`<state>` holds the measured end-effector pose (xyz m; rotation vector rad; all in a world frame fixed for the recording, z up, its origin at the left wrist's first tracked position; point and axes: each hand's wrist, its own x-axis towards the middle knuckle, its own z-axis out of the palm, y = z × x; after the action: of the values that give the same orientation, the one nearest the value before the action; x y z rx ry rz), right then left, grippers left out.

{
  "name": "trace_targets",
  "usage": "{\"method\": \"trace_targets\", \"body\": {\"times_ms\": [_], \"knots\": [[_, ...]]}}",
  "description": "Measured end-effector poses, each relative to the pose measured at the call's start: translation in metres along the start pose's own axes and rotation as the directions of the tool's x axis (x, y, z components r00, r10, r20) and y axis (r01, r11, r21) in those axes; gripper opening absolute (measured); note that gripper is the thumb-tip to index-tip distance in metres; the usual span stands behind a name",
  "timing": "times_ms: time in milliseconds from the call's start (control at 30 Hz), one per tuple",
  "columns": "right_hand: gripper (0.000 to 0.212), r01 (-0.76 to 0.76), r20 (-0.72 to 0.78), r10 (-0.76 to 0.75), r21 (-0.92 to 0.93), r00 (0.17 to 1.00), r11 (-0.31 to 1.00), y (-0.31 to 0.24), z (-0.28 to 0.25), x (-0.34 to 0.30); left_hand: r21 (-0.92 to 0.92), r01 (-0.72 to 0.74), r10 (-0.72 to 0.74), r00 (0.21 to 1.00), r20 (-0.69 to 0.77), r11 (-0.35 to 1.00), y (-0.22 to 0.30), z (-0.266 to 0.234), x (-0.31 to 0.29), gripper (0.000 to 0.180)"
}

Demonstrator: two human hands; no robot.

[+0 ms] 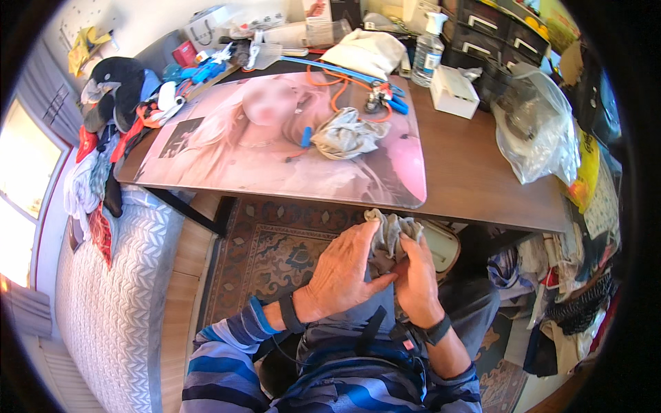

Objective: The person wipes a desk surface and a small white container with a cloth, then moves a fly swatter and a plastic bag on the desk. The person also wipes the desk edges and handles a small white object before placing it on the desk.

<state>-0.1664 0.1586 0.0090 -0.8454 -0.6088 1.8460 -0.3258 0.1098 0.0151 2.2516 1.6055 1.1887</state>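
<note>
A bunched grey cloth (392, 233) is between my two hands, just off the front edge of the desk and above my lap. My left hand (344, 265) presses it from the left, fingers extended along its side. From the right, my right hand (417, 275) closes on the same cloth with its fingertips at the upper folds. The thumbs come close together below the bundle. Another crumpled light grey cloth (348, 134) lies on the pink printed desk mat (220, 168), beside a small blue cylindrical piece (306, 136).
On the brown desk (475, 182) stand a clear spray bottle (428, 51), a white box (454, 93) and a plastic bag (537, 124). An orange cord (337, 96) and blue-handled tool (398, 104) lie behind the cloth. A quilted bed (117, 296) is left; piled clothes (571, 296) are right.
</note>
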Motion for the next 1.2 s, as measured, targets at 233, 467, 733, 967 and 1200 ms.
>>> {"method": "trace_targets", "body": {"times_ms": [233, 467, 733, 967, 1200], "knots": [[0.035, -0.031, 0.272, 0.151, -0.399, 0.951, 0.916, -0.028, 0.024, -0.026, -0.002, -0.208, 0.202, 0.956, -0.213, 0.978, 0.003, -0.028, 0.009, 0.108], [0.040, 0.402, 0.496, -0.124, -0.506, 0.859, 0.763, -0.062, 0.043, -0.005, 0.078, -0.325, 0.334, 0.925, -0.183, 0.942, -0.013, -0.056, 0.052, 0.097], [0.024, 0.581, 0.498, -0.561, -0.813, 0.661, -0.038, -0.082, 0.028, 0.055, 0.122, -0.215, 0.206, 0.975, 0.083, 0.969, -0.051, -0.038, 0.073, 0.064], [0.020, 0.659, 0.676, -0.517, -0.708, 0.525, -0.255, -0.066, 0.031, 0.062, 0.338, -0.169, 0.191, 0.981, -0.030, 0.926, -0.081, -0.070, 0.045, 0.055], [0.020, 0.712, 0.725, -0.484, -0.653, 0.490, -0.257, -0.068, 0.055, 0.063, 0.481, 0.085, -0.033, 0.993, -0.114, 0.872, -0.116, -0.153, 0.003, 0.056]]}}
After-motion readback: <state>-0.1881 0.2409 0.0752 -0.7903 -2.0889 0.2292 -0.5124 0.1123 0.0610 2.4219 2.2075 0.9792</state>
